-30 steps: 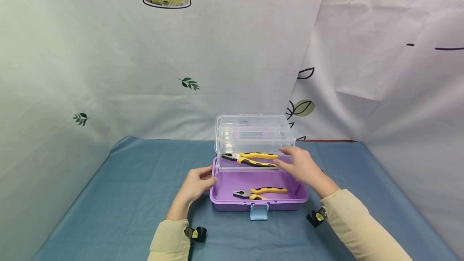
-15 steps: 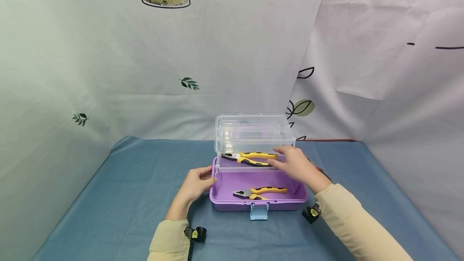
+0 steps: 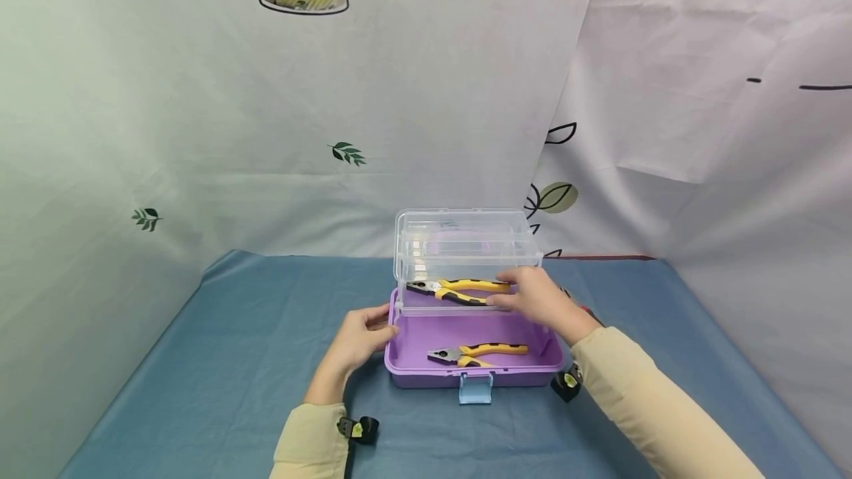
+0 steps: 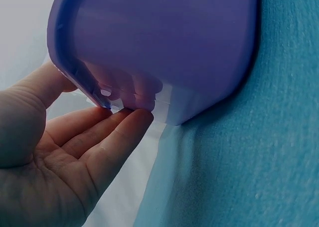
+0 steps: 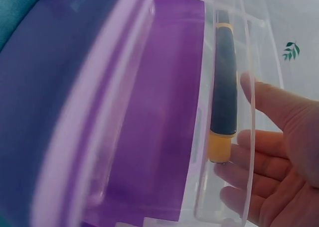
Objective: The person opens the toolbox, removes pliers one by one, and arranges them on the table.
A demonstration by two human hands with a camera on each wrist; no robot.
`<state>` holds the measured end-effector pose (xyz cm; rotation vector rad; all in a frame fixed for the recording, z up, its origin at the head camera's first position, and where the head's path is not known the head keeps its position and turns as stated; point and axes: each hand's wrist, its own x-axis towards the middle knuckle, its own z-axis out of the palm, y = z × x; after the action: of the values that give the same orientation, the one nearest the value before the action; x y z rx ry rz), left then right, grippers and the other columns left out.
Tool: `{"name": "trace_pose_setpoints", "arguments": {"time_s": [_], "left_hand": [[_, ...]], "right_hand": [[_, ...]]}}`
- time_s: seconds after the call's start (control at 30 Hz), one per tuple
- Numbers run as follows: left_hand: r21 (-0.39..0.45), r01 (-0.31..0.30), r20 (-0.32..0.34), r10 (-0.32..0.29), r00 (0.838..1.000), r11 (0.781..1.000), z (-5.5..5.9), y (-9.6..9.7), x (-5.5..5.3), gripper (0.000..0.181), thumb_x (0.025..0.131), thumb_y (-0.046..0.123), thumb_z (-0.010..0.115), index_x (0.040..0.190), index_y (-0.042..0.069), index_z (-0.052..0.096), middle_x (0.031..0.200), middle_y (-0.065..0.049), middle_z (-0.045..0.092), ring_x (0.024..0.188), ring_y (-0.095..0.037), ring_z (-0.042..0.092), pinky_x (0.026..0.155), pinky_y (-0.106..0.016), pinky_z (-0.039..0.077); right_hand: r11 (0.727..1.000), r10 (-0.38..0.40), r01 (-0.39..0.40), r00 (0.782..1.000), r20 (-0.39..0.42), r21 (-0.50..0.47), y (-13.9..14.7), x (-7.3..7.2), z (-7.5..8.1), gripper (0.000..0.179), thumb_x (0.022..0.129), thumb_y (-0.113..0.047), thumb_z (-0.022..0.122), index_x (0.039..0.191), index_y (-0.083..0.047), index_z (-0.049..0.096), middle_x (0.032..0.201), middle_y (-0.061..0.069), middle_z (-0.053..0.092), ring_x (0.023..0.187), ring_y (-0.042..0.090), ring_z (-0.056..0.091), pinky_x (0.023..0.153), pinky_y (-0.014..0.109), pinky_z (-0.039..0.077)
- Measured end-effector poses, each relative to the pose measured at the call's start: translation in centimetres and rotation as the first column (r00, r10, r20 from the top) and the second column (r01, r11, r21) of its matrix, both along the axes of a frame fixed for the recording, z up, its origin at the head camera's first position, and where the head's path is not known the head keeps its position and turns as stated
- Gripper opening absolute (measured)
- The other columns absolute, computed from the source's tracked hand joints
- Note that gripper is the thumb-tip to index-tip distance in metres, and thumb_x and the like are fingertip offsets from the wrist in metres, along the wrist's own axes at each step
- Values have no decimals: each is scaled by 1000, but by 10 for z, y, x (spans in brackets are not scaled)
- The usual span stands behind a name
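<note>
An open purple toolbox [image 3: 426, 333] sits on the table, its clear lid [image 3: 459, 222] tipped back. My left hand [image 3: 357, 338] pinches its left rim, thumb over the edge and fingers against the outer wall, as the left wrist view shows. Yellow-and-black pliers [image 3: 472, 284] lie in the raised clear tray [image 3: 426, 311]. Over their handle ends reaches my right hand [image 3: 535, 300], thumb and fingers spread. In the right wrist view one handle [image 5: 225, 87] shows behind the tray wall, with the fingertips close beside it. A second pair of pliers [image 3: 492, 349] rests in the box bottom.
A light-blue latch [image 3: 475, 389] hangs at the box's front. Blue cloth [image 3: 266, 361] covers the table, with patterned white fabric [image 3: 426, 94] behind. A red-and-black thing [image 3: 591, 313] lies right of the box, mostly hidden by my right forearm.
My right hand has moved a little left over the tray, its thumb and fingers further along the pliers' handles. The left hand has stayed at the rim.
</note>
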<state>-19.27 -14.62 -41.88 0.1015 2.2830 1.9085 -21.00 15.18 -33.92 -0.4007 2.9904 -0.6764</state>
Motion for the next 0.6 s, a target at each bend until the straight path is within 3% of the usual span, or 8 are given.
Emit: {"name": "trace_pose_setpoints", "arguments": {"time_s": [0.27, 0.6], "left_hand": [[-8, 3, 4, -3, 1000, 1000, 0, 0, 0, 52, 82, -3, 64, 131, -10, 49, 117, -31, 61, 101, -31, 65, 76, -40, 59], [-6, 0, -3, 0, 1000, 1000, 1, 0, 0, 52, 82, -3, 64, 131, -11, 49, 117, -31, 61, 103, -31, 65, 77, -41, 59]], "right_hand": [[999, 15, -16, 999, 33, 43, -3, -8, 4, 50, 79, -33, 75, 116, -1, 66, 110, 14, 69, 97, 24, 66, 82, 41, 56], [993, 44, -50, 997, 57, 109, -5, -9, 7, 47, 84, -34, 70, 120, -3, 64, 118, 15, 66, 102, 25, 65, 87, 44, 55]]}}
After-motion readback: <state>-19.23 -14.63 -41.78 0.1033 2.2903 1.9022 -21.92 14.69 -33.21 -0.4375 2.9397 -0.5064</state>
